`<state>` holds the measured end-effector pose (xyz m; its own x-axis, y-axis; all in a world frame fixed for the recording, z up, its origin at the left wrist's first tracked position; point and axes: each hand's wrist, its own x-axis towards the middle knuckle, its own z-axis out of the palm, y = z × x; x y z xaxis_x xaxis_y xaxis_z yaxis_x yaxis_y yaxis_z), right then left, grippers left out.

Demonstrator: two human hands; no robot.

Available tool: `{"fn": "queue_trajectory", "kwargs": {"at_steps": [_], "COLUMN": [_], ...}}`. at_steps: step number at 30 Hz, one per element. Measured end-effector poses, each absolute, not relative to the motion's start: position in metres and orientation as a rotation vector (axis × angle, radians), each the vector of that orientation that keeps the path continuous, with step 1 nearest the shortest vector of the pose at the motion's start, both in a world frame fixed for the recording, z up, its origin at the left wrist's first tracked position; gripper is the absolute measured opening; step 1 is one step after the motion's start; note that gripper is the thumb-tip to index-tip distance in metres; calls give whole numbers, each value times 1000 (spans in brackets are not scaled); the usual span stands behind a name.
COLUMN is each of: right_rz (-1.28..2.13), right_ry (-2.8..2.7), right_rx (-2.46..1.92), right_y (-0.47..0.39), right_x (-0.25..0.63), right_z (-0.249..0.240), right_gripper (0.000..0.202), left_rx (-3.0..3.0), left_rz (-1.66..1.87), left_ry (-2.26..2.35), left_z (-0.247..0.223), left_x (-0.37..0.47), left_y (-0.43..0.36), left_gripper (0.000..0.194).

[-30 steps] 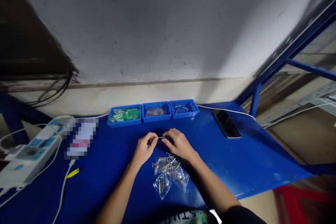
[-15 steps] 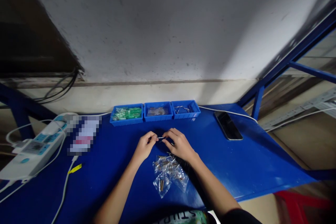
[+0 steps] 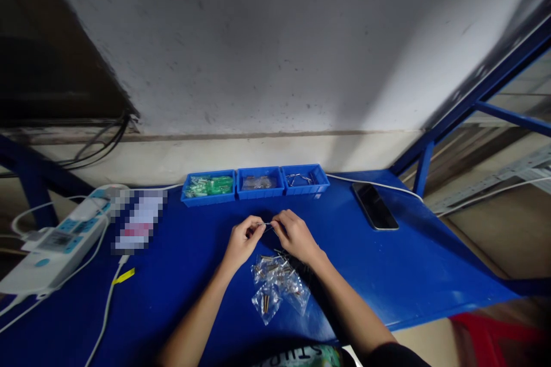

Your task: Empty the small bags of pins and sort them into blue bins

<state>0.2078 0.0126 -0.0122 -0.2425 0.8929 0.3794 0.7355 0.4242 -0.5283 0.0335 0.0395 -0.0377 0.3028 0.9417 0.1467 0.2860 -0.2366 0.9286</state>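
My left hand (image 3: pixel 244 241) and my right hand (image 3: pixel 296 236) meet fingertip to fingertip over the blue table. Between them runs a thin, silvery metal rod (image 3: pixel 267 223), pinched at its left end by the left hand and at its right by the right. The rod is too small for me to tell its exact kind. Just below the hands lies a pile of small clear plastic bags (image 3: pixel 278 273) with brownish metal pins inside. One such bag (image 3: pixel 266 303) sits at the pile's near edge.
Along the wall stand three blue bins: one with green packets (image 3: pixel 209 200), one with clear bags (image 3: pixel 260 192), one with thin metal pieces (image 3: pixel 305 188). A phone (image 3: pixel 375 206) lies at right. A power strip (image 3: pixel 55 255) with white cables occupies the left, beside a blurred-out screen (image 3: pixel 140 221).
My fingertips have drawn closer together around the rod, so less of it shows. The left hand has shifted slightly right. The bags and bins stay put.
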Motion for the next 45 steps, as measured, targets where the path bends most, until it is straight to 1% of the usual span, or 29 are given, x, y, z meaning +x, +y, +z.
{"fn": "queue_trajectory", "kwargs": {"at_steps": [4, 9, 11, 15, 19, 23, 26, 29, 32, 33, 35, 37, 39, 42, 43, 45], "right_rz": [334, 368, 382, 396, 408, 430, 428, 406, 234, 125, -132, -350, -426, -277, -217, -111], "right_ry": [-2048, -2112, -2156, -2199, -2150, -2087, -2050, -1992, -1778, -1675, -1465, -1315, -1282, -1387, -1391, -1381], "right_rx": [-1365, -1277, -1247, -1223, -1270, -1267, -1253, -1223, -1166, -1152, -1136, -1170, -1294, -1527, -1566, -1572], "right_y": [12, 9, 9, 9, 10, 10, 10, 10, 8, 9, 12, 21, 32, 42, 41, 36], "right_x": [207, 212, 215, 215, 211, 208, 208, 208, 215, 220, 234, 250, 264, 272, 270, 261], "right_z": [-10, 0, 3, 3, 2, 2, 1, 1, 9, 14, 24, 33, 35, 20, 11, -8], "right_gripper": [18, 17, 16, 21, 29, 16, 14, 12, 11, 9, 7, 10, 13, 19, 17, 8], "left_rx": [1747, 1821, 1856, 1827, 1800, 1818, 1827, 1883, 2018, 2084, 2231, 2354, 2420, 2446, 2444, 2422], "left_rz": [956, 915, 876, 885, 943, 911, 904, 912, 925, 910, 838, 761, 721, 720, 727, 755], "left_ry": [1128, 1073, 1015, 980, 1024, 1031, 1036, 1070, 1246, 1314, 1400, 1420, 1425, 1427, 1421, 1396], "left_z": [-36, -34, -33, -34, -36, -37, -38, -38, -36, -35, -35, -37, -40, -42, -43, -43], "left_x": [34, 31, 30, 29, 30, 31, 30, 31, 36, 38, 41, 45, 46, 46, 46, 45], "left_y": [39, 38, 39, 39, 38, 38, 39, 40, 39, 38, 35, 33, 31, 30, 31, 32], "left_gripper": [25, 34, 32, 21, 19, 29, 32, 30, 19, 16, 16, 14, 7, 8, 10, 13]}}
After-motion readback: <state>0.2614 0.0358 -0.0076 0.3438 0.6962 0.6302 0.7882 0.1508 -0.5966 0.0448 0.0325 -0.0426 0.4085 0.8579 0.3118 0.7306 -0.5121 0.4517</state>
